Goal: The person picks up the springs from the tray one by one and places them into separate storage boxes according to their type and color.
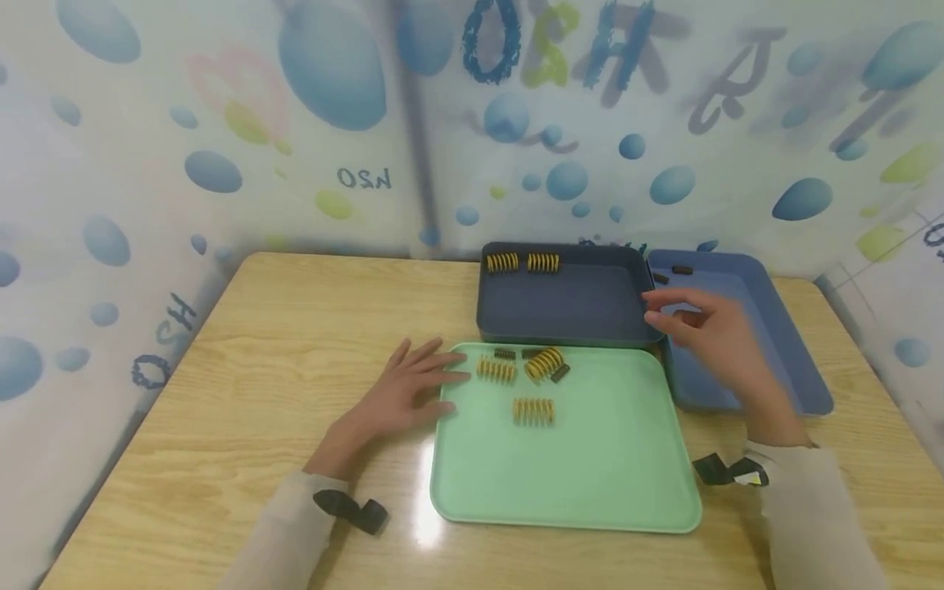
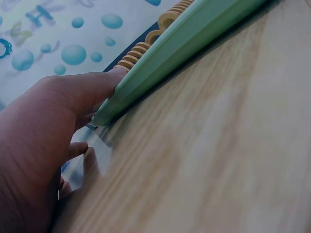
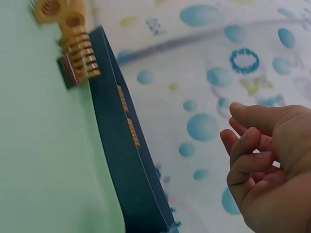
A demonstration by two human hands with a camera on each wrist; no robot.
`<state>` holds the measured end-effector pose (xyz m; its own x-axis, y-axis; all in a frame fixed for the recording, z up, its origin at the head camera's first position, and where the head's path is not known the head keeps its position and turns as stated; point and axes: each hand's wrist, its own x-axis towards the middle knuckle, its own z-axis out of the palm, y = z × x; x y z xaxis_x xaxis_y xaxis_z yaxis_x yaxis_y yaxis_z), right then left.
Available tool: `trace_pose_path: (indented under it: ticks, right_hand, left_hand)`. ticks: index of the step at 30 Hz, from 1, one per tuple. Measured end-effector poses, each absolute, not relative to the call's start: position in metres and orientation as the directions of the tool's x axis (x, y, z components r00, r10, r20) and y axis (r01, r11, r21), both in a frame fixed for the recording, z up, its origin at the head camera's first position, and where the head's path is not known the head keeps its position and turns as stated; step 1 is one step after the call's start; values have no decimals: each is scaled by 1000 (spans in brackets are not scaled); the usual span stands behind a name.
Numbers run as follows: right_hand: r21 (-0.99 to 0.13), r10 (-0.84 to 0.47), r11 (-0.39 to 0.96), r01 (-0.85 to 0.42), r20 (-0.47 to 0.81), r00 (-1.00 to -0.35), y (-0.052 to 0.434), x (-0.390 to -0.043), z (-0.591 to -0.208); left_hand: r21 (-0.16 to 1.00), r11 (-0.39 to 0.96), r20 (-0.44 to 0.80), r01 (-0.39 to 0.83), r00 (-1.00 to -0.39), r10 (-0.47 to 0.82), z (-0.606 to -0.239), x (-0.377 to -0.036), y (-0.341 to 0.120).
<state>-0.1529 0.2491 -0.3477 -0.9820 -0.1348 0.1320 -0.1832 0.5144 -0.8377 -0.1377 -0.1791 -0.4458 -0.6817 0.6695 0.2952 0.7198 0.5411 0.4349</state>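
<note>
A green tray [image 1: 583,467] was set on a wooden table [image 1: 332,303]. On the tray's far left part, three yellow springs [image 1: 534,411] were seen, two close to its far rim and one nearer its middle. Three small dark springs [image 1: 560,374] were grouped around the far pair, also inside the green tray.

The left hand [image 1: 409,385] was laid at the green tray's left rim, its fingers spread wide and its fingertips reaching over that edge; nothing was gripped by it. The right hand [image 1: 704,328] was held above a blue tray [image 1: 737,283], beyond the green tray's far right corner. Its fingers were loosely bent, with a narrow gap left between thumb and forefinger, and nothing was seen in that gap.

Directly behind the green tray, a dark navy tray [image 1: 568,307] was placed, with two yellow coils [image 1: 543,262] lined up along its far left side. In the blue tray, to the right of the green tray and partly behind it, two dark coils [image 1: 682,270] were seen at the far left corner. Behind all the trays, beyond the green one, a drop-patterned backdrop [image 1: 295,205] was hung.
</note>
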Motion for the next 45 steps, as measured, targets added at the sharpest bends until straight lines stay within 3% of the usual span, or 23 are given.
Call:
trace_pose_path:
  ticks: [10,24,45]
  right_hand:
    - [-877,-270,415,-241,134,-953,221,-136,-347]
    - [-939,-450,295,-179,29,-893,180,-119,-375]
    - [-938,-552,310,-159,-41,-833,162,-120,-398]
  left_hand:
    - [439,546,295,713,-689,662,-447,-137,-178]
    - [432,549,293,715,-687,665,-447,-138,-178]
    - [436,554,280,709,-692,665,-447,-139,-177]
